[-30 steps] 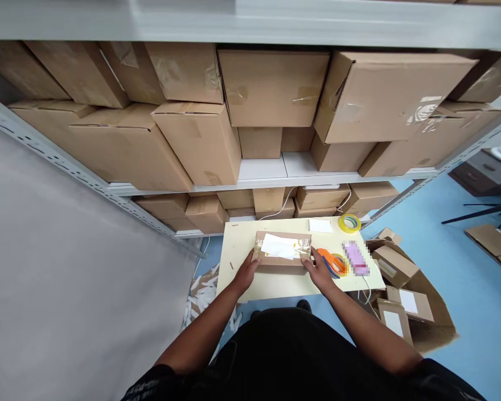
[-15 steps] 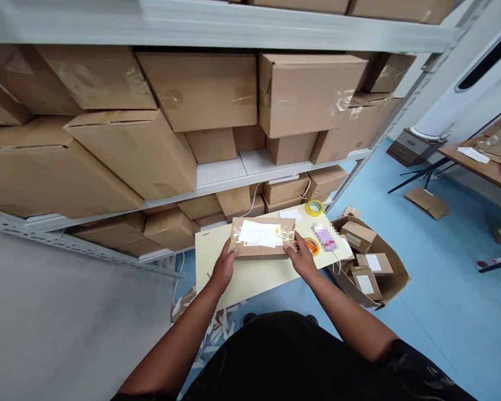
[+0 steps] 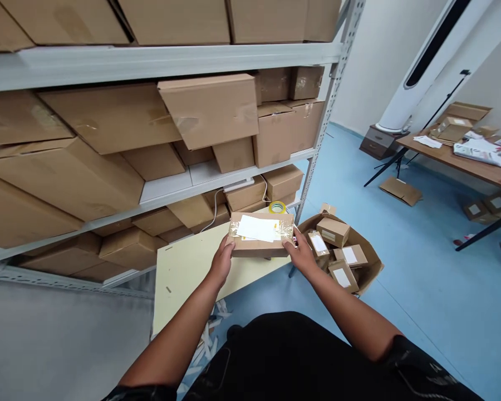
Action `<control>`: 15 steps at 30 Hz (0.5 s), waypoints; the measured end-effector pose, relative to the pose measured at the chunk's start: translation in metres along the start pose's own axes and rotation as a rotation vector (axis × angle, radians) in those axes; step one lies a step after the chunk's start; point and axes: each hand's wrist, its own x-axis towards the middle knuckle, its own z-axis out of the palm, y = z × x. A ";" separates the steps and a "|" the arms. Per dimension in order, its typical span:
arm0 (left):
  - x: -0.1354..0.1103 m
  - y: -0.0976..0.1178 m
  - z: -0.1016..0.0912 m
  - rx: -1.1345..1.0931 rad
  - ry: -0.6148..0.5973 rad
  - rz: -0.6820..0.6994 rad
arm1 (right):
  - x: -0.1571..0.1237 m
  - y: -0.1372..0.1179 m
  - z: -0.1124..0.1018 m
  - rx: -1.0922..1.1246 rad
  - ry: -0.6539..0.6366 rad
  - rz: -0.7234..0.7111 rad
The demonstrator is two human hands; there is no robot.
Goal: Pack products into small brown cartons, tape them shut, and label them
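Between my two hands I hold a small cardboard box (image 3: 259,252) above a pale yellow table. White labels (image 3: 256,227) and shiny clear tape cover its top. My left hand (image 3: 222,260) grips the box's left end, thumb on the near edge. At the right end, my right hand (image 3: 301,253) grips it the same way. The table (image 3: 187,273) lies below the box, and a yellow tape roll (image 3: 277,207) rests on it just past the box's far edge. Other things on the table's right part are mostly hidden behind the box and my right hand.
A large open carton (image 3: 371,270) with several small labelled boxes stands on the floor to the right. Metal shelving (image 3: 217,181) packed with cartons rises in front. White paper strips (image 3: 204,345) litter the floor below the table. A brown desk (image 3: 463,159) stands far right.
My view has turned to the right, so the shelving and table shift left in the picture. The box stays in both hands, now nearer the table's right end and the open carton.
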 end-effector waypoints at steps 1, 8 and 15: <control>0.000 0.004 0.017 0.005 -0.013 0.011 | 0.001 0.006 -0.017 -0.002 0.018 -0.006; 0.009 0.035 0.119 0.026 -0.156 0.040 | 0.013 0.037 -0.113 -0.022 0.154 0.009; 0.047 0.063 0.184 0.063 -0.328 0.035 | 0.027 0.056 -0.162 -0.015 0.318 0.086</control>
